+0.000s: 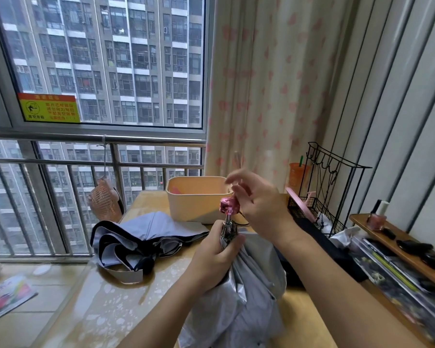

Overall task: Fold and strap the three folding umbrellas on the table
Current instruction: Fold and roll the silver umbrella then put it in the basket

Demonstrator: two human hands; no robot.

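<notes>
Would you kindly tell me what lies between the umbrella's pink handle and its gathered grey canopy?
A short bare metal shaft runs from the pink handle down into the grey canopy; the head view shows it.

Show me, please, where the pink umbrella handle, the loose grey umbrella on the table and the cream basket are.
pink umbrella handle (228, 205), head view, on its faceted side.
loose grey umbrella (148, 229), head view, on its crumpled canopy.
cream basket (194, 207), head view, on its front wall.
</notes>
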